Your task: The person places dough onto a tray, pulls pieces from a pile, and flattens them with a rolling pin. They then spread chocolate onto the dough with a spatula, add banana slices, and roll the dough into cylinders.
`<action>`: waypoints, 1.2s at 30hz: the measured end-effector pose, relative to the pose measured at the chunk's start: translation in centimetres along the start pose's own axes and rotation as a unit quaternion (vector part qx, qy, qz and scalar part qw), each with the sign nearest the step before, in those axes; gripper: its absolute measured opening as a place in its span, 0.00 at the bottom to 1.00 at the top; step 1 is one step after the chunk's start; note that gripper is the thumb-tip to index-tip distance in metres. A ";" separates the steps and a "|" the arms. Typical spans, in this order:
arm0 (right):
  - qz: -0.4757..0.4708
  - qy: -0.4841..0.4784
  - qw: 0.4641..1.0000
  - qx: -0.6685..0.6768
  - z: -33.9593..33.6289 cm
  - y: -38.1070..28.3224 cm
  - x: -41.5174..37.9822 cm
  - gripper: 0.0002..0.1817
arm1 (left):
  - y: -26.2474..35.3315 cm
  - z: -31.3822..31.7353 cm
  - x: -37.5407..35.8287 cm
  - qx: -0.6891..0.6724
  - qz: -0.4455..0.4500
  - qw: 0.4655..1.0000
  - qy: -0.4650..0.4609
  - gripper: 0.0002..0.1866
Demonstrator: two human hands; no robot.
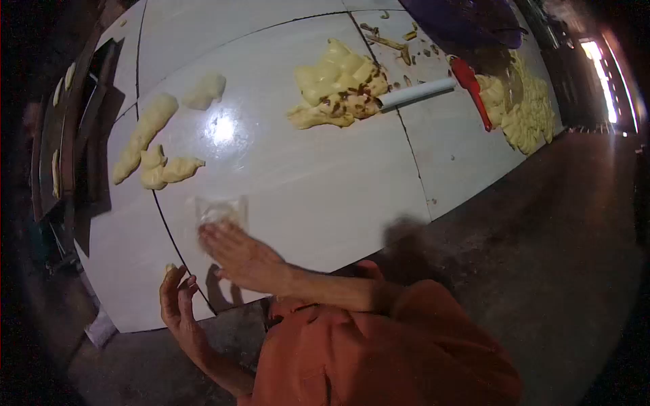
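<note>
Orange sleeve (379, 352) nearest, left hand (177, 301) open with a dough bit at its fingertips, right hand (240, 254) flat, fingers spread, touching clear plastic sheet (221, 211) on white table (305, 176).

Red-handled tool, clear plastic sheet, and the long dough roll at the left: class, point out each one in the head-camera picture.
red-handled tool (474, 91), head view, on the middle of its red part.
clear plastic sheet (221, 210), head view, on its centre, just beyond the right hand's fingertips.
long dough roll (145, 132), head view, on its mid-length.
</note>
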State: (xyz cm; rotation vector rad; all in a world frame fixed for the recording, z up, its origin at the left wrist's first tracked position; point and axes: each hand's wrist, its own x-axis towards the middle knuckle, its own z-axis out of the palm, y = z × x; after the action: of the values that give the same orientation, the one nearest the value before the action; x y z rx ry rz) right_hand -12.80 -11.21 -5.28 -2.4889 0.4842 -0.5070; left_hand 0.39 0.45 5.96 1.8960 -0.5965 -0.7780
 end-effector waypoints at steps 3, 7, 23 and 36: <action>-0.037 -0.026 0.999 0.028 2.0 -0.5 -1.1 0.44 | 1.3 -0.7 -0.7 0.070 0.029 0.997 -0.035 0.25; 0.205 0.071 0.957 -0.194 -9.4 10.1 -12.3 0.47 | 0.7 -1.3 -1.7 0.066 0.008 0.997 0.033 0.23; -0.076 -0.077 0.994 0.009 -1.2 0.2 -7.3 0.54 | -1.8 -2.8 -2.6 -0.033 0.011 0.999 0.039 0.21; 0.023 -0.010 1.000 -0.005 -7.0 3.6 -6.9 0.39 | -2.9 -1.7 -6.1 -0.083 -0.024 0.996 0.005 0.27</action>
State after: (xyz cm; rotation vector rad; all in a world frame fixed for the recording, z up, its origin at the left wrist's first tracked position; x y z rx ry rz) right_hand -22.75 -14.09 -3.69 -2.4829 0.5366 -0.4625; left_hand -2.27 6.88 5.48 1.7662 -0.4670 -0.8216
